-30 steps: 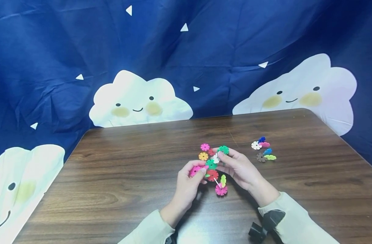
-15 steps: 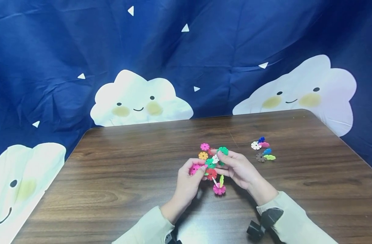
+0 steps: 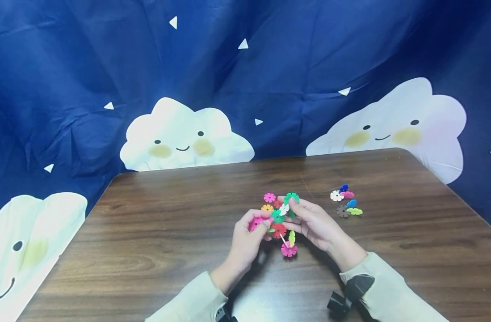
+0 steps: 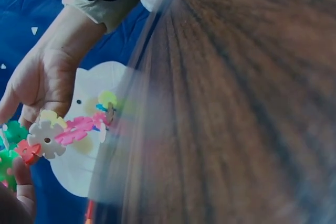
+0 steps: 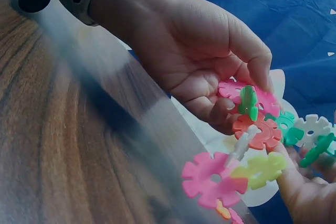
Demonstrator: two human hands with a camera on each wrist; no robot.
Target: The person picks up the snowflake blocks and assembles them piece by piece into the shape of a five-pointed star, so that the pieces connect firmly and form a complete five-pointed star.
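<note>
Between the hands is a joined cluster of notched plastic snowflake discs, held above the table. The left hand [image 3: 245, 237] pinches its pink disc [image 3: 255, 223], seen closer in the right wrist view. A red disc [image 5: 257, 130] is joined near it. From that, a white disc [image 5: 243, 145] seen edge-on leads to a lower pink disc [image 5: 207, 178] with a yellow-green disc [image 5: 260, 170]. The right hand [image 3: 321, 228] pinches a green disc [image 3: 291, 197] beside a white disc [image 3: 284, 209] and another green disc [image 3: 277, 216]. Fingers partly hide the joints.
Behind the hands on the wooden table [image 3: 181, 223] lie a pink disc [image 3: 269, 197], an orange disc [image 3: 267, 208] and a partly hidden red one [image 3: 277, 204]. To the right lie joined discs, including a white disc [image 3: 337, 196] and a brown disc [image 3: 343, 211]. A blue curtain [image 3: 269, 67] hangs behind.
The cluster and the pinched green disc have shifted slightly left. Both hands keep their grips. The head view has tilted slightly up.
</note>
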